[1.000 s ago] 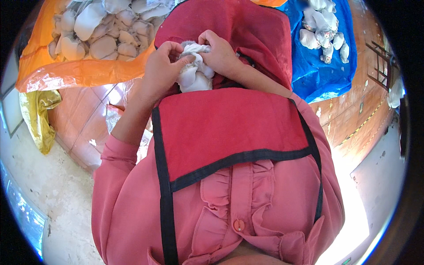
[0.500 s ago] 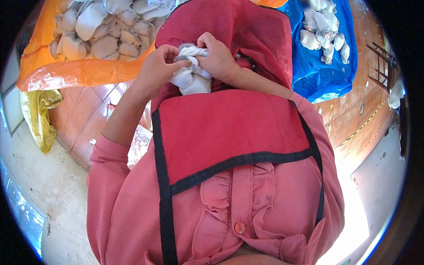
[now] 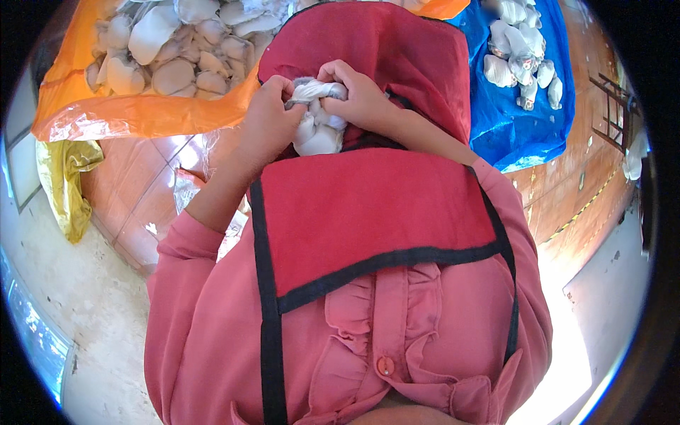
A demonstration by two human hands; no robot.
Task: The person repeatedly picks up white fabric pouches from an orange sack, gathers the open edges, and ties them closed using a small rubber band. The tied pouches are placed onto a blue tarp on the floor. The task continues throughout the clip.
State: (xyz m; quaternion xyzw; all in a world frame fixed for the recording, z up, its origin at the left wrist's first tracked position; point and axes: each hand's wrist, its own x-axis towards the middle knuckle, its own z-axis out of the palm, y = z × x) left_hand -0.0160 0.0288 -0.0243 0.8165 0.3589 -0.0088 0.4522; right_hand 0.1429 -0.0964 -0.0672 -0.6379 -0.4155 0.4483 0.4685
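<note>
Over the lap of a red apron, the left hand and right hand pinch a twisted white fabric piece, its long axis toward the wearer, smooth rounded end nearest the chest.

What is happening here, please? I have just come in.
A person in a red apron holds a twisted white cloth: the left hand pinches its left side, the right hand its upper right. Beyond, at the left, many pale pieces lie on an orange sheet; at the right, white bundles lie on a blue sheet.
</note>
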